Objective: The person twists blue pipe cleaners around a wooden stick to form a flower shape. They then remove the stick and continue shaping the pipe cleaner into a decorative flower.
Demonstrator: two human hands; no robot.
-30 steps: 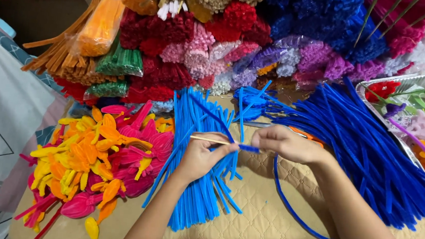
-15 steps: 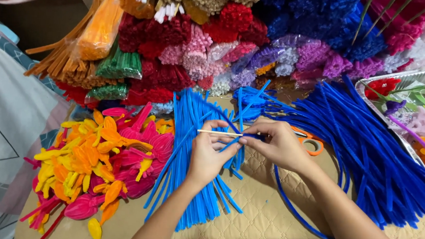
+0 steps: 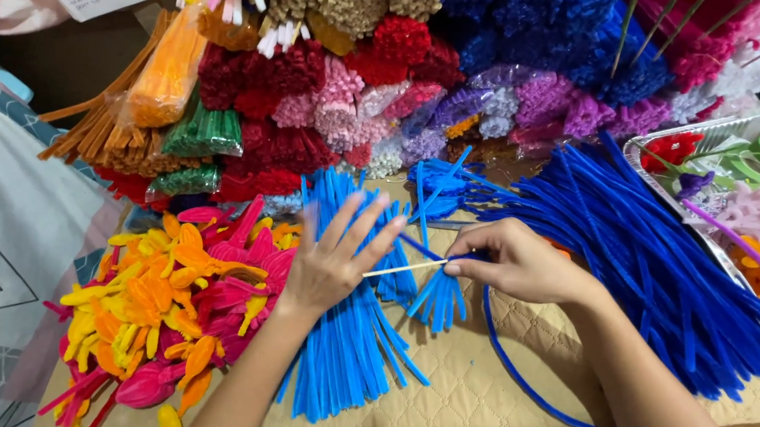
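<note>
Since a second ago the left hand [image 3: 333, 268] has released its pinch and now spreads flat, while the right hand [image 3: 517, 266] alone pinches the stick [image 3: 403, 268] and dark blue stem [image 3: 519, 376] above the light blue pile [image 3: 345, 352].

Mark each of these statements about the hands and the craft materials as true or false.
1. The right hand pinches a thin wooden stick. True.
2. The left hand is closed in a fist. False: its fingers are spread open over the light blue pipe cleaners.
3. The yellow and pink petal shapes lie to the right of both hands. False: they lie to the left.
4. A pile of dark blue pipe cleaners lies beside the right hand. True.
5. The metal tray stands at the left edge. False: it is at the right edge.
</note>
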